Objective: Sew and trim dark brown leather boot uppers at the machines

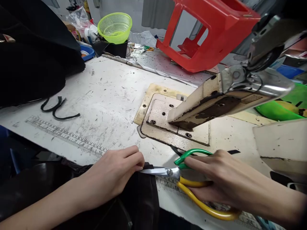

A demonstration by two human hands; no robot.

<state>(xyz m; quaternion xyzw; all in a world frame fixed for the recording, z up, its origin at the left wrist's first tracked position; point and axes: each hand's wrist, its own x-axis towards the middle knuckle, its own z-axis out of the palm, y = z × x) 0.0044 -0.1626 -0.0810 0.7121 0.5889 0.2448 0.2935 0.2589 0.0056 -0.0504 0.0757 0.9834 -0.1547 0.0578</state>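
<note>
At a white table point(107, 89) | beside a sewing machine point(201, 99) | pinching black cloth point(142, 193) at the near edge in left hand point(117, 172), with fingers pressed together | gripping in right hand point(216, 179), with fingers curled through the handles, scissors point(176, 173) laid across the cloth

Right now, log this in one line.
left hand: pinching black cloth | right hand: holding scissors | blades: at cloth edge | sewing machine: beyond scissors

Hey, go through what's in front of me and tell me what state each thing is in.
Left hand: closed on black cloth
Right hand: gripping scissors
Scissors: handles spread, blade tip at cloth
Black strips: loose, curved
Tabletop: scuffed
Red plastic stool: tilted
Yellow-green basket: upright
</note>
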